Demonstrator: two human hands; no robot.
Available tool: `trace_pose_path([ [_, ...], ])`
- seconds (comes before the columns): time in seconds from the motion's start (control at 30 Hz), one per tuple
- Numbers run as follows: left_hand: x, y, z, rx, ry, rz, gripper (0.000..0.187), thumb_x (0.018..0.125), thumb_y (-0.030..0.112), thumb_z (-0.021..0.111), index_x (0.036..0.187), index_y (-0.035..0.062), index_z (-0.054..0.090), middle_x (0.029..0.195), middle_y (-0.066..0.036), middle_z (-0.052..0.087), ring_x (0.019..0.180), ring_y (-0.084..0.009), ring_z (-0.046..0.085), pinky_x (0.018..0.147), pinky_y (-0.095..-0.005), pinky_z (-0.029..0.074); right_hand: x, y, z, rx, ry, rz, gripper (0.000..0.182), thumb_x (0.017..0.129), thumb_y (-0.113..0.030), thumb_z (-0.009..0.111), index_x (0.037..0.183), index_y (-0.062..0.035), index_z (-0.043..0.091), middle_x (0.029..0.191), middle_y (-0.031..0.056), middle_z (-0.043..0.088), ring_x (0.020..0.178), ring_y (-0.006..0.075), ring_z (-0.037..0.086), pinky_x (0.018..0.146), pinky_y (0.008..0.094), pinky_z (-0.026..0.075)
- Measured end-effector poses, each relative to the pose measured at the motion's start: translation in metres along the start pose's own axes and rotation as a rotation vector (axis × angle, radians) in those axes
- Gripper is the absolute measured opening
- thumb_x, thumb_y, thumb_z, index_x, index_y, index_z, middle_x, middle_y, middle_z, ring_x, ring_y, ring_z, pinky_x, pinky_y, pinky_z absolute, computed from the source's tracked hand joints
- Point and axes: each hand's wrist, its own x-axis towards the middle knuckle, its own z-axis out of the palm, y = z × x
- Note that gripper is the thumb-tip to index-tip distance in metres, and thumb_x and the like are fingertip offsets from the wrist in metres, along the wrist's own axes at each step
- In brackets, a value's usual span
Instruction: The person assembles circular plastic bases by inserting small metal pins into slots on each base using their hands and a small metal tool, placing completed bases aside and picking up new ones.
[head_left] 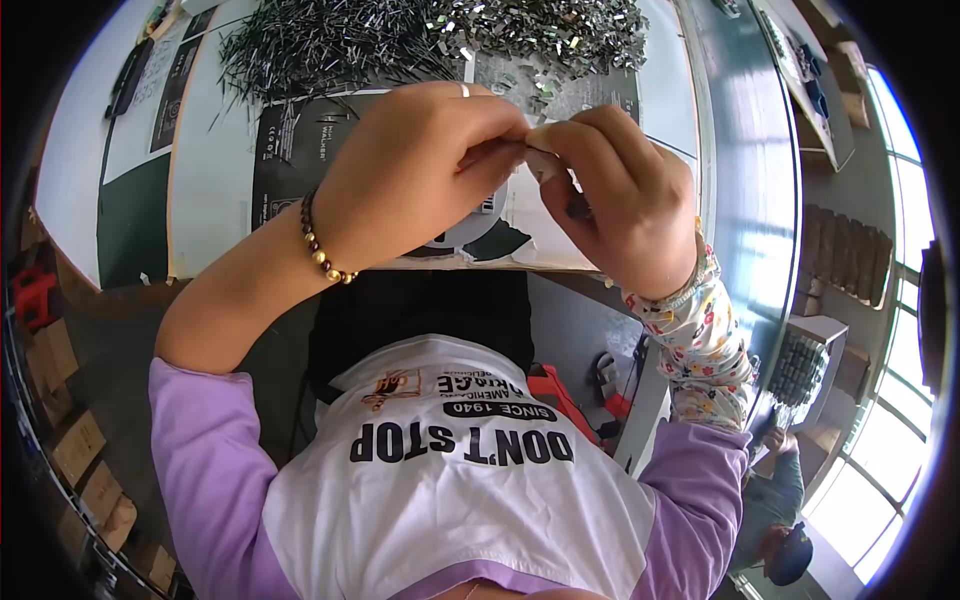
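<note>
My left hand (430, 165) and my right hand (625, 190) meet above the near part of the table, fingertips pinched together. Whatever small piece lies between them is too hidden to name. White wrapping shows on a right fingertip. Beyond the hands is a heap of thin dark strips (320, 45), and beside it a heap of small shiny metal pieces (570, 35). A printed black sheet (280, 160) lies under my left hand, and a grey round object (470, 235) is partly covered by that hand.
The white table (210, 110) ends just in front of my body. A long dark object (128, 75) lies at its far left. To the right runs a glossy green surface (750, 150). A crate of dark pieces (800, 370) and another person (775, 510) are at lower right.
</note>
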Motion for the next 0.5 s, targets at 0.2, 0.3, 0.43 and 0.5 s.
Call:
trace_pose_path([
  [0.2, -0.012, -0.003, 0.006, -0.074, 0.229, -0.020, 0.009, 0.084, 0.009, 0.075, 0.088, 0.0010, 0.072, 0.069, -0.010, 0.067, 0.058, -0.0254, 0.065, 0.054, -0.0317, 0.051, -0.001, -0.006, 0.016, 0.391, 0.097, 0.272, 0.023, 0.080, 0.007, 0.072, 0.101, 0.0019, 0.067, 0.089, 0.0065, 0.062, 0.063, 0.0088, 0.055, 0.054, 0.0226, 0.043],
  [0.3, -0.017, 0.004, -0.003, -0.001, 0.111, -0.066, 0.009, 0.081, 0.008, 0.077, 0.088, 0.0027, 0.073, 0.075, -0.009, 0.068, 0.066, -0.0245, 0.065, 0.060, -0.0323, 0.051, -0.003, -0.011, 0.015, 0.463, 0.048, 0.273, 0.022, 0.081, 0.008, 0.070, 0.102, 0.0023, 0.067, 0.089, 0.0065, 0.063, 0.066, 0.0080, 0.057, 0.055, 0.0222, 0.043],
  [0.43, -0.019, -0.012, -0.019, 0.207, -0.011, 0.095, 0.015, 0.077, 0.003, 0.079, 0.092, 0.0047, 0.075, 0.087, -0.005, 0.067, 0.080, -0.0210, 0.061, 0.069, -0.0318, 0.050, -0.023, -0.016, 0.012, 0.434, -0.051, 0.220, 0.023, 0.080, 0.009, 0.068, 0.101, 0.0015, 0.067, 0.091, 0.0077, 0.066, 0.069, 0.0112, 0.059, 0.057, 0.0236, 0.046],
  [0.5, -0.020, -0.023, -0.022, 0.299, -0.043, 0.174, 0.018, 0.076, 0.002, 0.079, 0.094, 0.0053, 0.075, 0.092, -0.003, 0.066, 0.086, -0.0194, 0.059, 0.073, -0.0314, 0.049, -0.035, -0.017, 0.021, 0.416, -0.093, 0.190, 0.024, 0.079, 0.009, 0.068, 0.101, 0.0010, 0.067, 0.092, 0.0082, 0.067, 0.069, 0.0130, 0.061, 0.057, 0.0244, 0.048],
])
